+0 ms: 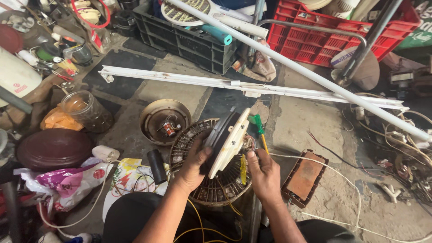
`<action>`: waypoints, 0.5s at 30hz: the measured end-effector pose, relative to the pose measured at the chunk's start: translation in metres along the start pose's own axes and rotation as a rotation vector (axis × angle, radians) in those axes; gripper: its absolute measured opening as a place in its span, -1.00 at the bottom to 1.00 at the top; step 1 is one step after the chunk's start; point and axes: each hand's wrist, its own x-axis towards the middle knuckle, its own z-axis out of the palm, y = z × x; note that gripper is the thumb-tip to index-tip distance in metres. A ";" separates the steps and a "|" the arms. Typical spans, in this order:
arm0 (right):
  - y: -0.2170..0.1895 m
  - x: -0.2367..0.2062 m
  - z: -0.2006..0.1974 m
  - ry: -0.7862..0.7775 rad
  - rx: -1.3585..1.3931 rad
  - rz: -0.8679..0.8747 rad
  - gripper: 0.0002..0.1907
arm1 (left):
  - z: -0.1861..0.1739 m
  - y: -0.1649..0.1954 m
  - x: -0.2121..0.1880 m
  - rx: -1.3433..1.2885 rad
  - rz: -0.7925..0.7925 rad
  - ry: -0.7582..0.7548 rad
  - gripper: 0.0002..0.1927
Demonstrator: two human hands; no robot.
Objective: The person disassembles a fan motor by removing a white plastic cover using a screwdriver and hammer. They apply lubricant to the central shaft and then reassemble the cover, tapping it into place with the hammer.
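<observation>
Head cam: left hand (194,163) and right hand (263,173) fingers curled round tilted motor housing (227,139), propped on wound stator (211,184). Risk: slips, snags yellow wire (198,216).

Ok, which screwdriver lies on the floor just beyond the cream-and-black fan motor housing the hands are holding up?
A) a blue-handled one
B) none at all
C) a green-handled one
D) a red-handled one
C: a green-handled screwdriver lies on the floor right behind the tilted fan motor housing, which the left hand grips from the side while the right hand rests by its lower edge.
</observation>
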 end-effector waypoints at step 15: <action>-0.007 0.001 -0.003 0.002 -0.189 -0.251 -0.68 | 0.012 0.019 -0.003 0.038 -0.048 -0.043 -0.04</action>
